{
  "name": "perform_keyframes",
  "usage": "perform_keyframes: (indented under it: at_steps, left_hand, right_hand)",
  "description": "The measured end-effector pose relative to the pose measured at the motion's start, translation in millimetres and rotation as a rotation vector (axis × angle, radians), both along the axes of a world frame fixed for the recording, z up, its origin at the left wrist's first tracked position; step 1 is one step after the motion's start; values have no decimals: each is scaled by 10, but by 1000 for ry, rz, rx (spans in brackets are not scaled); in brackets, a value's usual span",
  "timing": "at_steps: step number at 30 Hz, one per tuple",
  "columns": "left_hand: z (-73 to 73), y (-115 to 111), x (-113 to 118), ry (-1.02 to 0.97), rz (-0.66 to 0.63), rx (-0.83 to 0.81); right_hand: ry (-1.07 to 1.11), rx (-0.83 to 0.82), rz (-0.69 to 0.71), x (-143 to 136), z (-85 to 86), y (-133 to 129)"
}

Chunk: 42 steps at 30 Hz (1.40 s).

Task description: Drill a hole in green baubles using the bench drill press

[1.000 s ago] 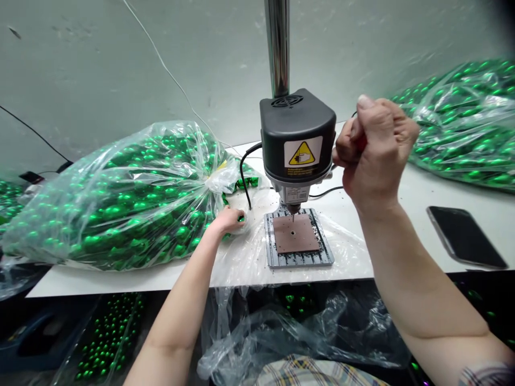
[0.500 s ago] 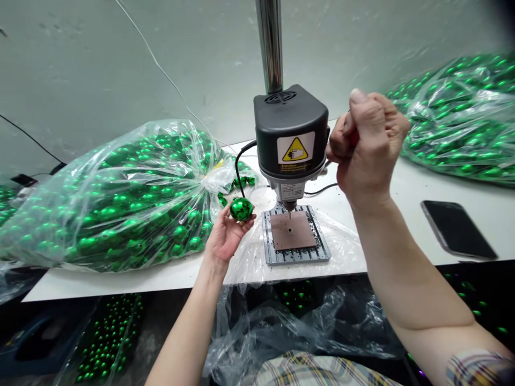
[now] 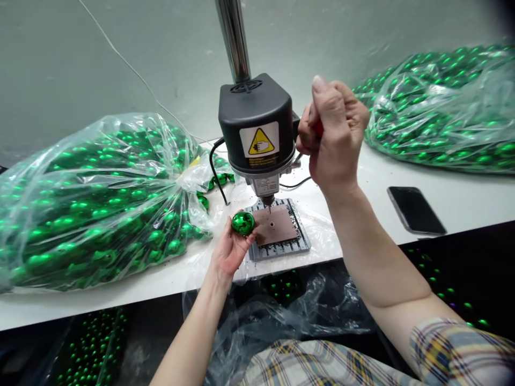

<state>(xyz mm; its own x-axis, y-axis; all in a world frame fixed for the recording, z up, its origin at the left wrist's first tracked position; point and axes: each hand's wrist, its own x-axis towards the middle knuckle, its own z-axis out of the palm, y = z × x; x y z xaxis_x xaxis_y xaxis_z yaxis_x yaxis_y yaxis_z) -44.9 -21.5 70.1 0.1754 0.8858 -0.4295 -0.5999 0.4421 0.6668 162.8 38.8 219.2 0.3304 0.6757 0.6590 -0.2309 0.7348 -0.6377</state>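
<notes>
A shiny green bauble (image 3: 243, 222) rests on the fingers of my left hand (image 3: 233, 249), which curl around its lower side. It is at the left edge of the brown board (image 3: 281, 228) on the slotted grey base of a small bench drill press (image 3: 255, 126). The drill bit (image 3: 270, 209) points down over the board, near a small dark hole in it. To the right of the black motor housing, my right hand (image 3: 338, 131) is closed around the press's feed handle; a bit of red shows between the fingers, and most of the handle is hidden.
A large clear bag of green baubles (image 3: 108, 198) fills the left of the white table (image 3: 374, 209). Another bag (image 3: 442, 112) lies at the back right. A phone (image 3: 416, 210) lies near the front edge. A black cable (image 3: 215, 166) hangs left of the press. Dark shavings litter the base.
My left hand has carried the bauble right, from beside the black cable to the board's left edge. My right hand keeps its grip. The whole view has shifted, moving the press leftward.
</notes>
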Motion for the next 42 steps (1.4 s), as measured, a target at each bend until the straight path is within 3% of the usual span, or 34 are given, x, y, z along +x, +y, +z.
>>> perform_keyframes:
  at_steps: [3, 9, 15, 21, 28, 34, 42]
  left_hand:
    - [-34, -41, 12, 47, 78, 53]
    - [-240, -86, 108, 372, 72, 301]
    - [-473, 98, 265, 607, 133, 573]
    - [-645, 216, 403, 683, 151, 662]
    - [-662, 201, 464, 792, 80, 789]
    - [-689, 164, 507, 777, 60, 702]
    - [-644, 84, 598, 748, 116, 732]
  right_hand:
    - [-8, -2, -12, -3, 3, 2]
    - [-46, 10, -31, 20, -23, 40]
    - [-65, 25, -48, 35, -53, 85]
    - [-58, 30, -33, 36, -56, 89]
    - [-10, 73, 3, 13, -32, 60]
    - [-45, 21, -28, 34, -47, 80]
    - [-53, -14, -60, -4, 11, -8]
